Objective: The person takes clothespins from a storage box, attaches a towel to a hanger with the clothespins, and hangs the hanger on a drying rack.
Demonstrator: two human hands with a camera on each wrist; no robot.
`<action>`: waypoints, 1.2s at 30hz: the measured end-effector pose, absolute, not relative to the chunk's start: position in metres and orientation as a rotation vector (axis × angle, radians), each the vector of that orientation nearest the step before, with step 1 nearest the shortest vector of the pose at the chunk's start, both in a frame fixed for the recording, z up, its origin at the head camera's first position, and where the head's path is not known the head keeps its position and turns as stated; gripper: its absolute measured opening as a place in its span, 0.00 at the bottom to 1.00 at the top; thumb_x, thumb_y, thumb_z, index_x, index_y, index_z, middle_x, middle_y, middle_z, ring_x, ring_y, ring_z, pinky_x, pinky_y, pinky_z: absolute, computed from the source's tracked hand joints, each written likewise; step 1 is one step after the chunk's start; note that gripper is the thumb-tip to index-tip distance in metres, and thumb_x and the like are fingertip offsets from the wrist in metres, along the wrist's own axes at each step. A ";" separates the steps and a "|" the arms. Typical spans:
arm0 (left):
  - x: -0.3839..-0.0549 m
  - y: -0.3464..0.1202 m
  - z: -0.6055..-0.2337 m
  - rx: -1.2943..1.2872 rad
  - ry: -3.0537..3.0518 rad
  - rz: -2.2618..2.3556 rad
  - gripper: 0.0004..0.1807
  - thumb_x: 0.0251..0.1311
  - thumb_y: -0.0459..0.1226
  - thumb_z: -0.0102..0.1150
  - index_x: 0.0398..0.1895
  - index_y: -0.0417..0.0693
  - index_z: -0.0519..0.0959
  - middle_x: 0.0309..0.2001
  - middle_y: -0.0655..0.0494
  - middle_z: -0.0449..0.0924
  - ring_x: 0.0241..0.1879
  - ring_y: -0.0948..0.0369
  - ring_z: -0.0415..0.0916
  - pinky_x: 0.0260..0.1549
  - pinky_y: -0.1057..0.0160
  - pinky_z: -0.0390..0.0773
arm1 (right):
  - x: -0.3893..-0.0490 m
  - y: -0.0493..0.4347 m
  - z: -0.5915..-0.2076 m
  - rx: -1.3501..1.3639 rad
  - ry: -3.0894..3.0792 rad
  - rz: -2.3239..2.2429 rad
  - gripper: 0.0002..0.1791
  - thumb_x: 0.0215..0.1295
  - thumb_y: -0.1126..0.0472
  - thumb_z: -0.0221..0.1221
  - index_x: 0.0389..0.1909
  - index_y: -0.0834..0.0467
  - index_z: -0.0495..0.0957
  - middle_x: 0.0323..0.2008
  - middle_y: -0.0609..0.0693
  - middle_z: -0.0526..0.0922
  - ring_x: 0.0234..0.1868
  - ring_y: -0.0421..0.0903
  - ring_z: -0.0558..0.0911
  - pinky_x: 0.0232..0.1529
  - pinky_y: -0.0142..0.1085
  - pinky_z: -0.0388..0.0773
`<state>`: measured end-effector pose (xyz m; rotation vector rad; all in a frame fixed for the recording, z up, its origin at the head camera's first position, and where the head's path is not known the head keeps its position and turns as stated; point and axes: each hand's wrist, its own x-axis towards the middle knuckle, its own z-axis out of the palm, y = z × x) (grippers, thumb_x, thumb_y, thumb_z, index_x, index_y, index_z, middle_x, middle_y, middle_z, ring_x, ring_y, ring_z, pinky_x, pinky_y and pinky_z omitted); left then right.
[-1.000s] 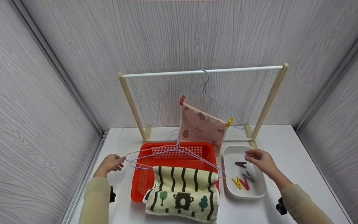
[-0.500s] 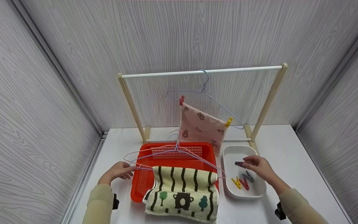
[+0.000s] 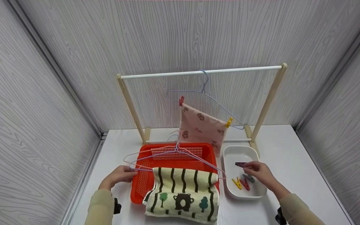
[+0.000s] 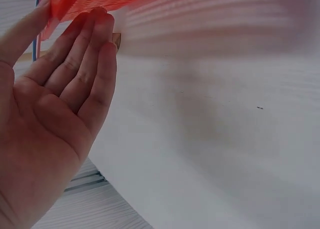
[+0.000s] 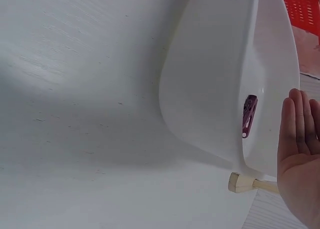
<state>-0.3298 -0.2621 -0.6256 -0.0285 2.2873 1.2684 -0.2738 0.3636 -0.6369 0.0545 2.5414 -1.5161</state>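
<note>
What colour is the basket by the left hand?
The basket is red, clearest in the head view.

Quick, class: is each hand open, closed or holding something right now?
Left hand: open, by the red basket.
Right hand: open, over the white tray.

Enclosure with three pale grey walls, namely back wall (image 3: pixel 155 34), left wall (image 3: pixel 17 131) and right wall (image 3: pixel 348 103), all patterned in flowing wood grain. Dark corner strips (image 3: pixel 53 67) line the joints. White tabletop (image 3: pixel 280 147), finely flecked in the wrist views; shadows soft-edged, light diffuse.
</note>
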 end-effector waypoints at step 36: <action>-0.318 -0.262 -0.637 -0.100 2.152 1.473 0.26 0.76 0.44 0.62 0.62 0.28 0.78 0.50 0.48 0.89 0.47 0.57 0.88 0.55 0.53 0.87 | -0.263 0.331 -0.679 0.179 2.640 -1.310 0.20 0.56 0.67 0.77 0.47 0.71 0.84 0.36 0.55 0.87 0.30 0.39 0.79 0.28 0.29 0.75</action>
